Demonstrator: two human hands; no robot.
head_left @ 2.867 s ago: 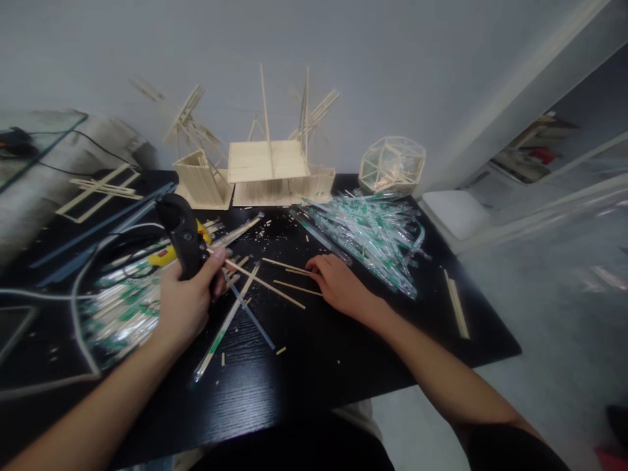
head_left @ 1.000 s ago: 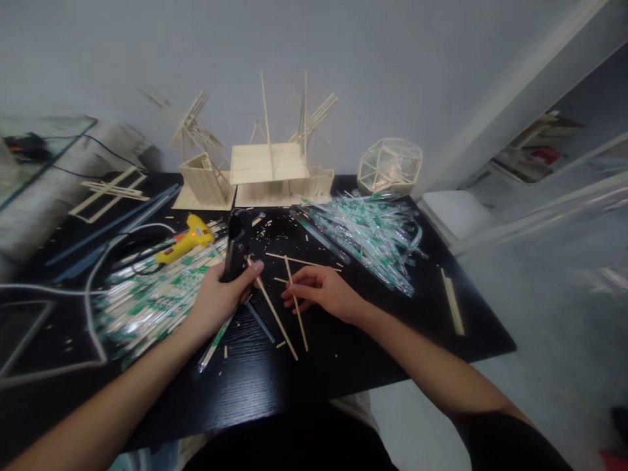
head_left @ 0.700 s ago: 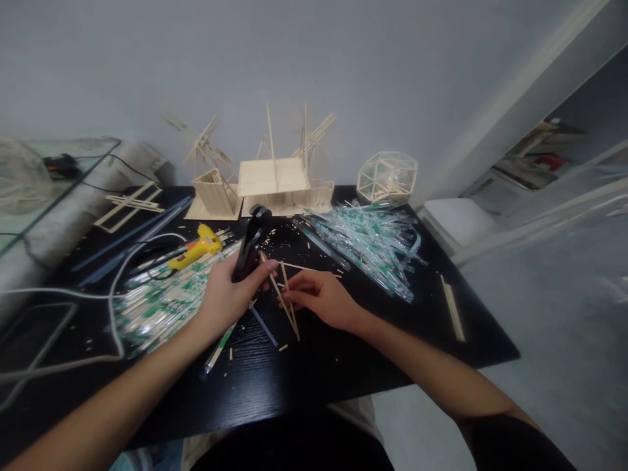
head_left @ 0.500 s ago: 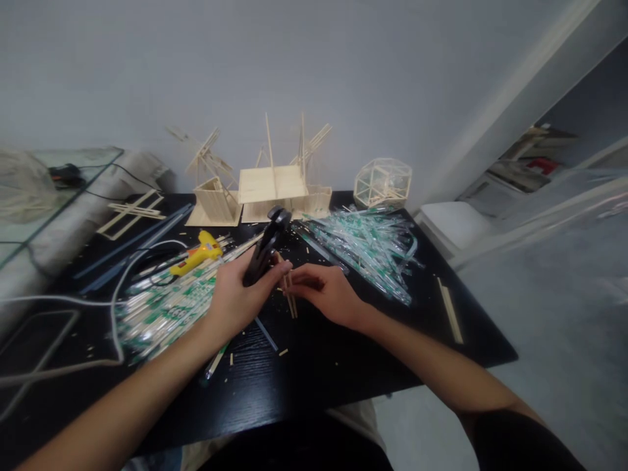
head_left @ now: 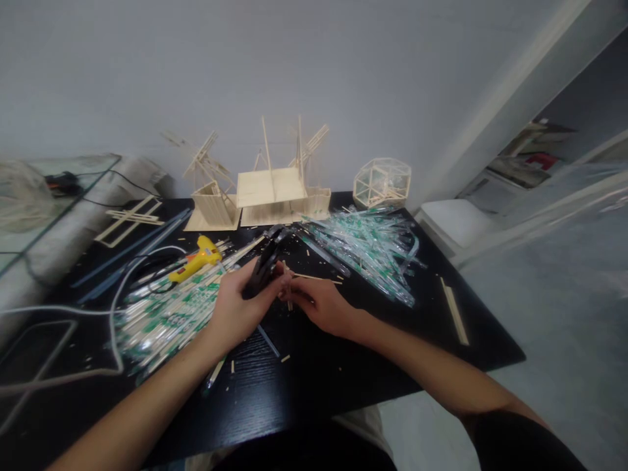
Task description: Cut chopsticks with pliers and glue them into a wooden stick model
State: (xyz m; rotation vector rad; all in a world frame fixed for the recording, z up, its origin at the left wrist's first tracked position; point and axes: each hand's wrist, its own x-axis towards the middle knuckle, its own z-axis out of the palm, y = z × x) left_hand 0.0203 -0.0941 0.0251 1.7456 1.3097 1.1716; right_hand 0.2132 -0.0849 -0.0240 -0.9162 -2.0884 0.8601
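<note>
My left hand [head_left: 234, 309] is wrapped round a black hand tool [head_left: 266, 260], its head pointing up and away over the black table [head_left: 314, 373]. Right beside it, my right hand [head_left: 318, 304] pinches a small bundle of thin wooden sticks [head_left: 288, 284], held upright and touching the tool. The two hands meet at the table's middle. One loose stick [head_left: 318, 278] lies flat just behind my right hand.
A yellow glue gun [head_left: 196, 257] with white cable lies left. Green-printed clear wrappers are piled at left [head_left: 161, 314] and right [head_left: 373, 245]. Wooden stick models [head_left: 269, 190] and a wire-frame polyhedron [head_left: 381, 183] stand at the back. A flat wood strip [head_left: 454, 311] lies near the right edge.
My right hand gathered the sticks off the table, stood them upright and brought them against the tool. My left hand moved the tool rightwards from over the glue gun to meet them.
</note>
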